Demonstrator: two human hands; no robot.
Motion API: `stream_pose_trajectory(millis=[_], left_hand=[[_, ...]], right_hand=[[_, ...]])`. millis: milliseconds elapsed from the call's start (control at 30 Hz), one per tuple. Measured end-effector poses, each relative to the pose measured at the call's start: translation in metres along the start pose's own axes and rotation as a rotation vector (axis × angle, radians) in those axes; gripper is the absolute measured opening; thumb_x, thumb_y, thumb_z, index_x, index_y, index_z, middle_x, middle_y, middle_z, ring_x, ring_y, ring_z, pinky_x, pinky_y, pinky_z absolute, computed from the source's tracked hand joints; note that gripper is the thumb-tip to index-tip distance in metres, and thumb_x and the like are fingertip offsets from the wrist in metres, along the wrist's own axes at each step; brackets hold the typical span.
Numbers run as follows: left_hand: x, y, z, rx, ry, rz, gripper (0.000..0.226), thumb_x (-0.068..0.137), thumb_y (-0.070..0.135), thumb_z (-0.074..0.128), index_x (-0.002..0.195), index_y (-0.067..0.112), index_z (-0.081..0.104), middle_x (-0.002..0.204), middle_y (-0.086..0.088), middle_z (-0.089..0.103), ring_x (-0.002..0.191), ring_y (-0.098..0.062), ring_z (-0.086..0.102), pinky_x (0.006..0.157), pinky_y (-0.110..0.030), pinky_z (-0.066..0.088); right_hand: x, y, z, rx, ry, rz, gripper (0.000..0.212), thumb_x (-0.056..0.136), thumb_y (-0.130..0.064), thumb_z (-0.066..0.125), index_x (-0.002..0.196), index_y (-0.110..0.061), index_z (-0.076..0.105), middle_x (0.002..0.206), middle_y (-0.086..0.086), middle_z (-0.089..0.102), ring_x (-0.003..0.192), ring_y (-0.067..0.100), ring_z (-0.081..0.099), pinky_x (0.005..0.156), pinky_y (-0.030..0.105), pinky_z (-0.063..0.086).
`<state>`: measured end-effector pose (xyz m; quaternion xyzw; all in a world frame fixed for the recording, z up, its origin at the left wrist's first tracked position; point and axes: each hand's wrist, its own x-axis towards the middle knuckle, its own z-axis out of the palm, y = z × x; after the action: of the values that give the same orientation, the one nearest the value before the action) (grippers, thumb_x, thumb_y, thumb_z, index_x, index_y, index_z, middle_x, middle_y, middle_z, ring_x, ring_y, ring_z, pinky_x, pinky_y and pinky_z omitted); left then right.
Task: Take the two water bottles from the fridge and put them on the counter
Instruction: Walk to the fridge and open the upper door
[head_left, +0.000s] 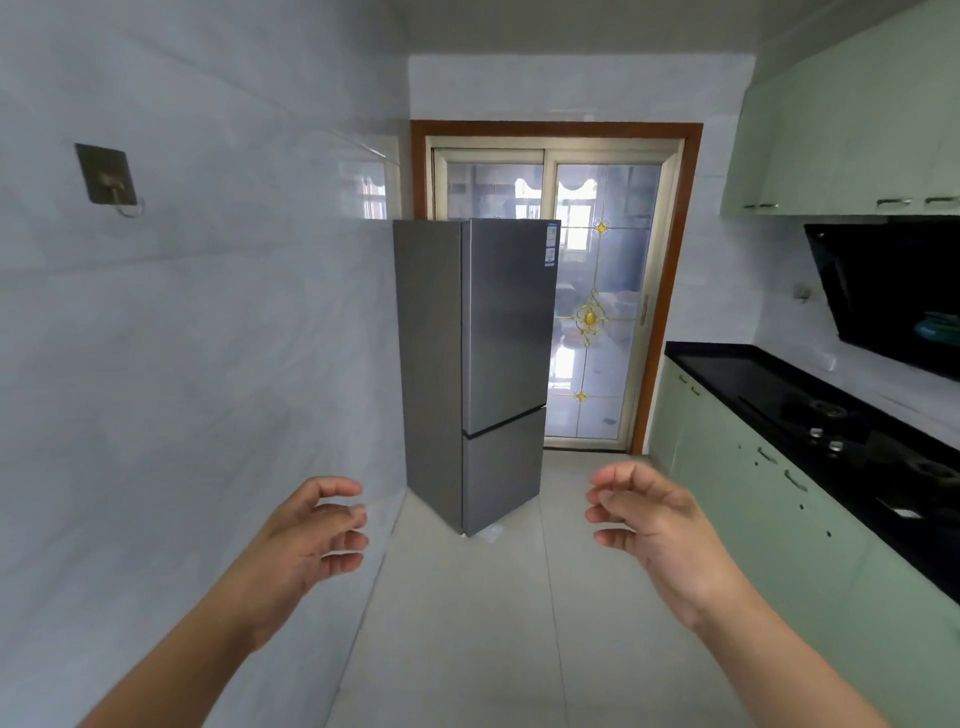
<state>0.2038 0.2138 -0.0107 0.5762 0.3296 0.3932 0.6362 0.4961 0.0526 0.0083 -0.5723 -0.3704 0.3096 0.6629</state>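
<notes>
The person is standing in a narrow kitchen, facing a grey two-door fridge (483, 364) that is sitting at the far end against the left wall, in front of a glass sliding door (597, 312) with gold ornaments. Both fridge doors are sitting shut, so the water bottles are not showing anywhere. The left hand (306, 535) is hanging in the air, palm turned inward, its fingers (337, 488) loosely curled and apart, gripping nothing. The right hand (654, 519) is mirroring it, fingers (613, 475) curled, spread and empty. Both are well short of the fridge. Along the right side a black worktop (727, 369) is running over pale green cabinets (737, 467), with a gas hob (831, 421) set into it. A metal hook (109, 176) is sticking to the left wall.
</notes>
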Motion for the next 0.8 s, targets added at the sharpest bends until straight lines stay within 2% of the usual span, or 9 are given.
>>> stream_pose_trajectory(millis=[200,367,533,800], left_hand=[[0.059,-0.009,-0.016,-0.015,-0.035,-0.003,0.056,0.054,0.037,0.076,0.104,0.016,0.065,0.091,-0.012,0.063,0.081,-0.026,0.064,0.078,-0.041,0.052],[0.124,-0.007,-0.028,-0.057,-0.097,-0.001,0.059,0.053,0.036,0.077,0.106,0.015,0.063,0.087,-0.01,0.062,0.077,-0.025,0.063,0.077,-0.039,0.052],[0.182,-0.002,-0.024,-0.072,-0.172,-0.006,0.061,0.05,0.037,0.077,0.106,0.015,0.063,0.086,-0.008,0.063,0.077,-0.025,0.062,0.077,-0.039,0.051],[0.254,-0.011,0.001,-0.071,-0.186,-0.025,0.062,0.049,0.038,0.076,0.105,0.015,0.063,0.086,-0.01,0.063,0.076,-0.026,0.062,0.077,-0.04,0.051]], right_hand=[[0.044,0.011,0.019,-0.019,0.032,0.016,0.016,0.093,0.004,0.058,0.092,-0.008,0.069,0.081,0.005,0.069,0.078,0.022,0.063,0.071,0.036,0.049],[0.083,0.008,0.034,-0.046,0.102,0.003,0.008,0.086,-0.005,0.066,0.093,-0.009,0.068,0.085,0.008,0.067,0.078,0.02,0.065,0.071,0.035,0.051],[0.116,0.005,0.037,-0.051,0.157,-0.003,0.027,0.07,-0.018,0.065,0.094,-0.009,0.069,0.082,0.004,0.069,0.074,0.016,0.067,0.069,0.033,0.053],[0.182,0.026,0.022,-0.023,0.184,0.032,0.024,0.069,-0.017,0.064,0.092,-0.012,0.069,0.082,0.004,0.069,0.074,0.017,0.067,0.068,0.032,0.052]])
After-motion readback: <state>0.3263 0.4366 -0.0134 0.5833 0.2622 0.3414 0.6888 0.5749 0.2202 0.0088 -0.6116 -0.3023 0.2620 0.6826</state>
